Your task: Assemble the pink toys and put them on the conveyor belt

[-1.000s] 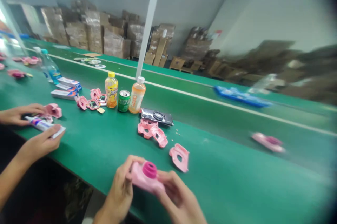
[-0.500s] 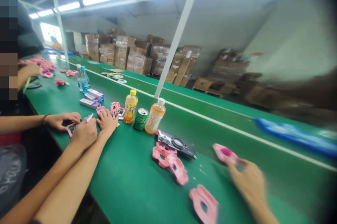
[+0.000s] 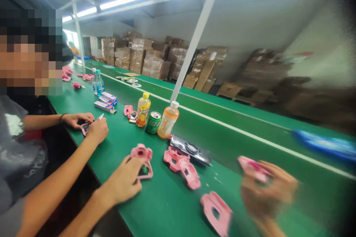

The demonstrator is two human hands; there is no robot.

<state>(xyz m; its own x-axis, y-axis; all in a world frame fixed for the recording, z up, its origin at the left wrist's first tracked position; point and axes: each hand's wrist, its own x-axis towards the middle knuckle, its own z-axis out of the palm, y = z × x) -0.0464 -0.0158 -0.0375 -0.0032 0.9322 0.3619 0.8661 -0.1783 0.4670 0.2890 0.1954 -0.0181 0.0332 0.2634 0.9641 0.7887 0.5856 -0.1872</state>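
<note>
My left hand (image 3: 122, 181) is closed on a pink plastic casing (image 3: 141, 152) with a dark and green inside showing, just above the green work surface (image 3: 161, 207). Blurred by motion, my right hand (image 3: 268, 188) grips another pink plastic part (image 3: 254, 168) with a magenta patch. Between my hands lie an opened pink shell (image 3: 189, 175) and a separate pink half shell (image 3: 216, 213) with an oval hole. A black and silver device (image 3: 191, 150) rests against the opened shell.
An orange drink bottle (image 3: 168, 120), a green can (image 3: 153, 122) and a yellow-capped bottle (image 3: 143, 110) stand behind. To the left, a co-worker's hands (image 3: 97, 130) hold a pink-edged part and a white tool. Small boxes (image 3: 105, 103) lie beyond. A white post (image 3: 191, 44) rises at the back.
My left hand has drawn back toward me and to the right, bringing the pink casing from beside the co-worker's hands. My right hand has turned with its pink part.
</note>
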